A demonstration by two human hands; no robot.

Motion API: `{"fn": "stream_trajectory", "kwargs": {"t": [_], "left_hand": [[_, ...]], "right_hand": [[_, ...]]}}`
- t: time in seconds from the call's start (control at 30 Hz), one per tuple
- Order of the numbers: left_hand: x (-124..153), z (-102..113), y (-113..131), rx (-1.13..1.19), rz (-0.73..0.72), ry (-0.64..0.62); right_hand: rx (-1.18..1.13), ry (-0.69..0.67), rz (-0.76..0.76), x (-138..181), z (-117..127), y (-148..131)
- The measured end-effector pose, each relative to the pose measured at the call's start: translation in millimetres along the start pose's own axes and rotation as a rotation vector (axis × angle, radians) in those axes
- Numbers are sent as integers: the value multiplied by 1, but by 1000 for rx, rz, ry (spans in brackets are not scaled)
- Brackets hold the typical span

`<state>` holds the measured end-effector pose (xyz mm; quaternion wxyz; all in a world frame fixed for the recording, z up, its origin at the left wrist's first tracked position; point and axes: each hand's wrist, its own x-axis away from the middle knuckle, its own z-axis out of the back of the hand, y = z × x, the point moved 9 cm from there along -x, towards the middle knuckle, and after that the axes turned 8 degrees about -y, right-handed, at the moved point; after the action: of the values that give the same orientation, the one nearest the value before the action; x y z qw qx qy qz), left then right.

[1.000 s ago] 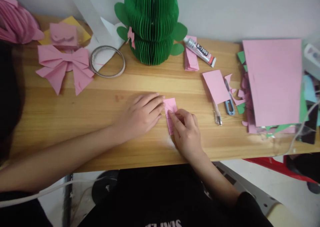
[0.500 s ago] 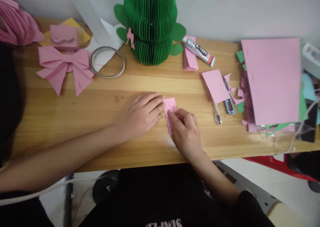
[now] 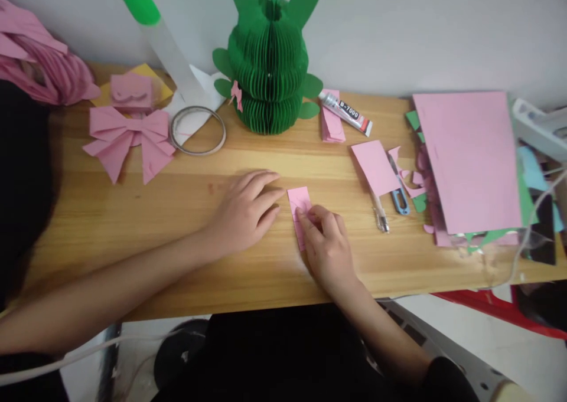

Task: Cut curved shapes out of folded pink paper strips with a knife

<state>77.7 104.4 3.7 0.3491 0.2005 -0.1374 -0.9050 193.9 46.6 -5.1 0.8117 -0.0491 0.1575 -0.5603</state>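
In the head view, find the pink strip [image 3: 299, 198] flat on the bench [image 3: 212, 290], pinned by fingertips of the right hand [image 3: 331, 251], perhaps against sliding; cannot tell whether pinched. Note the left hand [image 3: 241, 219] loosely spread just beside, apart from the strip, perhaps for steadying. Cannot read the strip's faint lines, partly finger-covered, nor see the pen [image 3: 381, 218] whole beneath the pink card [image 3: 375, 166].

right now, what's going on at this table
A person's right hand has its fingers on a small pink card lying on the wooden table. The left hand is spread just to its left, apparently not touching it. Beyond them stands a pleated green paper figure, with a pink bow to the left and a glue tube to the right.
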Motion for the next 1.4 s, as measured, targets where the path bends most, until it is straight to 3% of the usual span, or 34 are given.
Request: {"fn": "stream_trajectory", "kwargs": {"t": [0.2,0.4,0.77,0.87,1.0,1.17,1.4], "left_hand": [[8,-2,36,-67,-292,16],[8,-14,37,-74,-281,-147],[7,-16,42,-192,-341,-193],[7,-16,43,-207,-334,-179],[9,-16,44,-224,-351,-156],[11,-20,42,-217,-376,-175],[8,-21,41,-191,-391,-188]], "right_hand": [[-4,9,2,0,0,0],[-32,0,0,0,-1,1],[-310,53,-85,-1,7,15],[-289,140,-174,2,22,33],[10,289,-400,15,50,80],[69,204,-637,27,54,132],[-107,129,-783,31,52,145]]}}
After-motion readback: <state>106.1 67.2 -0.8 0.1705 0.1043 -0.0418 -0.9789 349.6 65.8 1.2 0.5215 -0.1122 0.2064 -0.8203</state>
